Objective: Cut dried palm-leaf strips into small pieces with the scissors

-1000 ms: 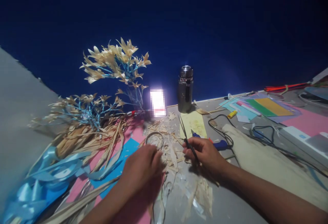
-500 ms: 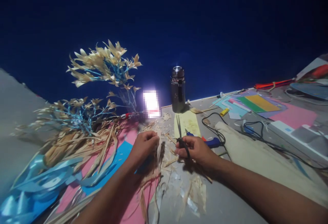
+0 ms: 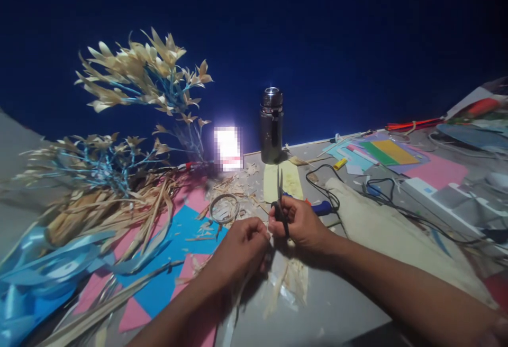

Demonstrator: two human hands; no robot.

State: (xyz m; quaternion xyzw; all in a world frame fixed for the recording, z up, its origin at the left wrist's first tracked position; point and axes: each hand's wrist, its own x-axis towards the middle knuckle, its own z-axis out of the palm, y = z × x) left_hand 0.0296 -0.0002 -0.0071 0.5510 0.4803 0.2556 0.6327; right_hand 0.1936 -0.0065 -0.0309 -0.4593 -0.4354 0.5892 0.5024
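Note:
Black-handled scissors point(image 3: 280, 212) are gripped in my right hand point(image 3: 304, 225), their blades pointing up and away from me. Close beside it, my left hand point(image 3: 248, 244) is closed in a pinch. A thin pale strip of dried husk point(image 3: 238, 297) hangs below the left hand and seems to be held in it, though the fingers hide most of the grip. Husk scraps point(image 3: 288, 283) lie on the table under both hands. A roll of tape or ring point(image 3: 224, 208) sits just beyond my left hand, on blue and pink paper point(image 3: 159, 252).
Dried-husk flowers on blue stems point(image 3: 138, 72) rise at left, above husk strips point(image 3: 154, 215) and blue ribbon point(image 3: 59, 262). A dark flask point(image 3: 272, 127) stands at the back near a bright blurred light point(image 3: 229, 148). At right are a blue-handled tool point(image 3: 322, 208), cables and a white power strip point(image 3: 440, 204).
My left hand has moved right and nearer to me, close to the right hand. The scissors have turned, with their blades now showing more clearly. The whole view has shifted slightly.

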